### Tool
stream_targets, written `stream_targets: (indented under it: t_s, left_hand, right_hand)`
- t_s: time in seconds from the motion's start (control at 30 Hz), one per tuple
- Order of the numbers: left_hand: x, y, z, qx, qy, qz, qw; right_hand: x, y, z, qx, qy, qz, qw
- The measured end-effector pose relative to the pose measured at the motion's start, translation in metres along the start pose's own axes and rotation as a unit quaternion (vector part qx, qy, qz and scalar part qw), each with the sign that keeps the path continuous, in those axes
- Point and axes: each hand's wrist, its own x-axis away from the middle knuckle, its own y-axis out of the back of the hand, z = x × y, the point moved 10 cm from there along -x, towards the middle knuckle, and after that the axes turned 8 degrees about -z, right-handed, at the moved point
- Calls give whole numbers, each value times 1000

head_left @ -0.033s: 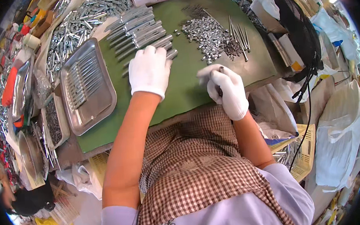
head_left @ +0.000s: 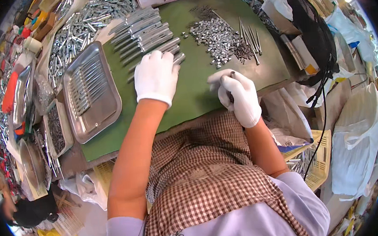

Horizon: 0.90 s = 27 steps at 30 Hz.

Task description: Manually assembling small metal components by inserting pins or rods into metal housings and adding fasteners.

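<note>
My left hand [head_left: 155,80], in a white glove, lies over the nearest of several silver metal rods [head_left: 152,43] on a green mat [head_left: 187,91]. Its fingers curl round a rod, whose ends show on both sides. To the right, my white-gloved right hand [head_left: 242,98] is closed above the mat near its front edge. A slim dark tool [head_left: 232,74] pokes out of its grip; most of it is hidden, and the fingertips are blurred. Beyond this hand lie a heap of small silver metal pieces [head_left: 211,38], a small pile of dark pins [head_left: 243,51] and several long thin rods [head_left: 254,42].
At the left a steel tray [head_left: 102,120] holds a row of slender metal parts, beside a smaller bin [head_left: 57,130] of dark pins. Loose silver parts [head_left: 73,34] pile up at the far left. A black mesh bag [head_left: 313,32] and a plastic bag [head_left: 355,149] stand right.
</note>
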Motion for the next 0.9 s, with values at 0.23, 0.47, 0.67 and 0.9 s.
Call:
stream_targets:
  t_s: [0.23,0.47,0.67,0.9]
  left_hand:
    - [28,24,-20,122,-52,31,991]
    - [48,57,-57,160,-165,31,973]
    - [52,50,-42,212,-109,25,971]
    - [48,39,-41,243,-74,41,966]
  right_hand:
    - [-2,8,1,96,3,-38,995]
    - [-1,2,2,69,-67,18,995]
    - [-6,14,-3,278,-20,19,960]
    - [-6,8,12,255,82,27,963]
